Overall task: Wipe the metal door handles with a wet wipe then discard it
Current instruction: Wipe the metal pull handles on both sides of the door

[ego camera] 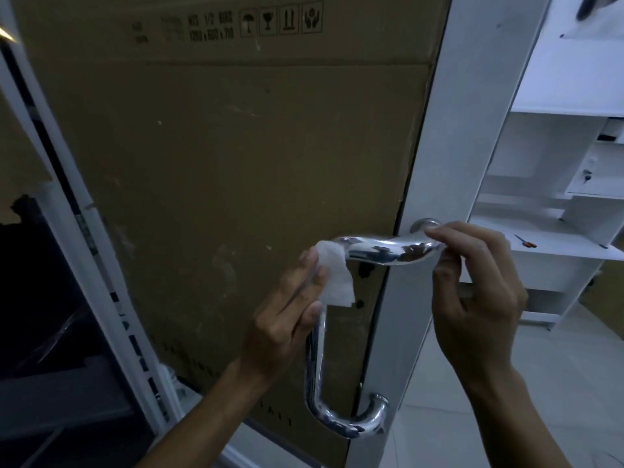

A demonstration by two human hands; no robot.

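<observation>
a head-worn camera looks down at one chrome door handle (388, 249) on the white frame of a door (449, 163), with two hands raised to it. the handle is a single bent tube: its top run lies roughly level, left to right, from a round mount on the frame, then turns down at the left corner into a long upright run that curls back to the frame through a lower mount (378, 400). the left hand (287, 319) is at that top left corner, fingers and thumb pinching one white wet wipe (334, 275) against the metal, so the wipe covers the bend and hangs a little below it. the right hand (472, 282) is at the other end of the top run, fingertips curled round the tube just beside the upper mount, seemingly steadying it. the left hand, holding the wipe, is the nearer one to the unwiped upright run, which drops straight below it; the likely next stroke would follow that long axis downward. only one handle is in view, though the task names several. behind the door's glass stands a large brown cardboard box (219, 146) with printed handling symbols. to the right are white shelves (557, 106), with one small orange-handled tool (525, 241) lying on a shelf. no bin for the wipe is visible.
</observation>
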